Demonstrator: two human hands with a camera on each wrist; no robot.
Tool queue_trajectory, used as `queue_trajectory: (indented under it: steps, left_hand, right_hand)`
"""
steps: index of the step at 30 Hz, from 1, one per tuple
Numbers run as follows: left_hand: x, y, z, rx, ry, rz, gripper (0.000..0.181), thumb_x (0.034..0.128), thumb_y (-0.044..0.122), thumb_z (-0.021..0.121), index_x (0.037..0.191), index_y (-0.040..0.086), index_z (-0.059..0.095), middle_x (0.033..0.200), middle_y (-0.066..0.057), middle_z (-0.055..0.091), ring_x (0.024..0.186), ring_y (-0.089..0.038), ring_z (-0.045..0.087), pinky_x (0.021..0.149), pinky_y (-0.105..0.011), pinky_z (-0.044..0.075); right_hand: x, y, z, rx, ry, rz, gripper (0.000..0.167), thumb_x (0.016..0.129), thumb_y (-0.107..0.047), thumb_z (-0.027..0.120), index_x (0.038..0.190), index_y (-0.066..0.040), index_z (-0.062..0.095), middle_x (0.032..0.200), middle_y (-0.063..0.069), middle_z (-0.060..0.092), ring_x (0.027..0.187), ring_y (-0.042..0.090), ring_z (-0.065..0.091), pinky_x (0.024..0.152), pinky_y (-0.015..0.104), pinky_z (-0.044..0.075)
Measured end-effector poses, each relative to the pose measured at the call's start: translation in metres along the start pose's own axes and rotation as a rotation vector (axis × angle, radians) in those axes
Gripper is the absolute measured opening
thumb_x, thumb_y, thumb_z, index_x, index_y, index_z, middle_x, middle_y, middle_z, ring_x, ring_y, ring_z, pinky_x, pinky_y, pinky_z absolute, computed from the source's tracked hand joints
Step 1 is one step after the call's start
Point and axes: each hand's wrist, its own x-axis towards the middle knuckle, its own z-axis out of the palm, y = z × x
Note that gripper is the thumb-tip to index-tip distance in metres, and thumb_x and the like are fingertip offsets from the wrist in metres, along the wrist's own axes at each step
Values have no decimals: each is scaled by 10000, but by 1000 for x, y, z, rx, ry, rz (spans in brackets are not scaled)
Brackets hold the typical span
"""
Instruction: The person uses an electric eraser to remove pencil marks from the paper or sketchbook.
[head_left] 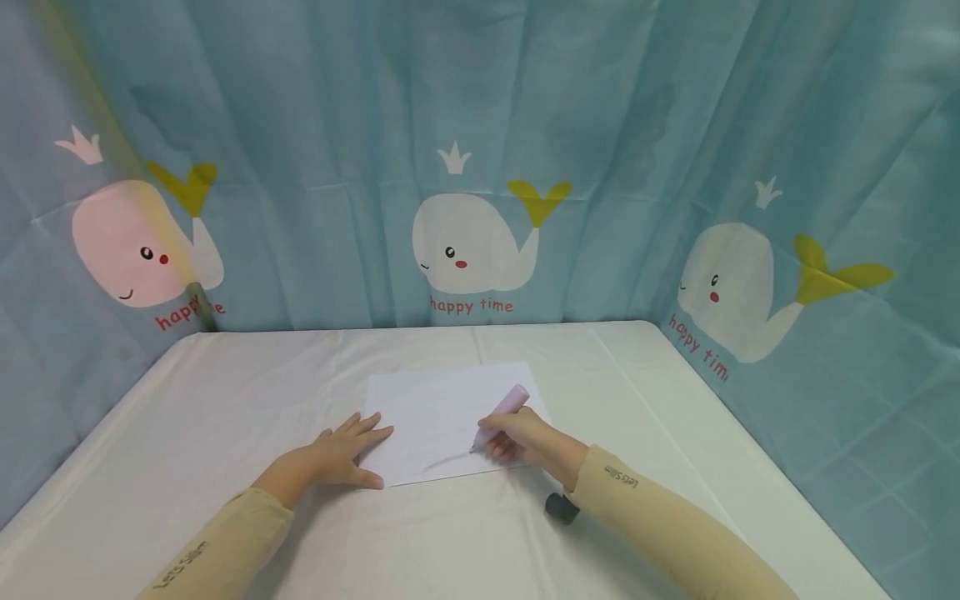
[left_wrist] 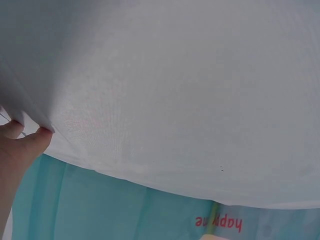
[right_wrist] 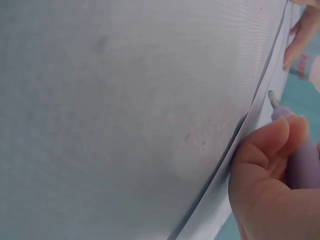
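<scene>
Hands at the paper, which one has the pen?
The right hand: it grips the lilac pen, tip at the paper. The left hand grips nothing and lies spread at the paper's left edge.

curtain [head_left: 345, 250]: "happy time" | left sleeve [head_left: 225, 546]: "lets slim" | right sleeve [head_left: 667, 525]: "lets slim"

Paper [head_left: 438, 404]: on table [head_left: 247, 392]
Left grip [head_left: 337, 457]: across paper's left edge
Right grip [head_left: 522, 437], pen [head_left: 512, 400]: over paper's right half
Cylinder [head_left: 559, 508]: on table, before paper's near right corner
Curtain [head_left: 360, 125]: behind paper, also left and right of it
</scene>
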Motion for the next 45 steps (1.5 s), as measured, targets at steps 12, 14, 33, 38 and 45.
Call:
queue_trajectory:
  steps: [12, 14, 33, 38, 45]
  left_hand:
    - [1, -1, 1, 10, 5, -1, 889, 773, 479, 769, 1464, 58, 402, 1546, -258, 232, 1406, -528, 100, 1011, -765, 97]
    - [2, -1, 1, 10, 8, -1, 889, 772, 479, 770, 1463, 57, 404, 1545, -260, 234, 1405, -528, 101, 1010, -766, 98]
    - [2, -2, 1, 5, 5, -8, 889, 773, 480, 768, 1462, 54, 403, 1546, -261, 228, 1406, -529, 94, 1013, -763, 91]
    - [2, -2, 1, 4, 5, -8, 888, 772, 476, 771, 1462, 55, 403, 1546, -262, 227, 1407, -527, 92, 1011, -765, 92]
    - [0, -2, 0, -5, 10, -3, 879, 777, 471, 770, 1458, 49, 408, 1543, -265, 232, 1406, -529, 93, 1009, -768, 87]
  right_hand:
    - [-2, -3, -4, 23, -50, 2, 196, 828, -78, 629, 969, 51, 588, 670, 89, 608, 529, 124, 546, 511, 214, 469]
    - [-3, -4, -4, 25, -56, 4, 203, 813, -73, 623, 968, 51, 586, 671, 88, 608, 534, 126, 545, 516, 215, 469]
    - [-1, -2, 3, -51, 69, -11, 167, 782, -70, 616, 914, 29, 593, 600, 66, 593, 477, 94, 510, 475, 181, 422]
    - [0, -3, 3, -42, 65, -5, 188, 781, -62, 621, 936, 33, 573, 610, 70, 594, 480, 96, 520, 474, 176, 424]
    - [-3, -5, 6, -60, 46, 3, 208, 792, -58, 631, 963, 38, 562, 628, 83, 597, 491, 103, 515, 484, 183, 429]
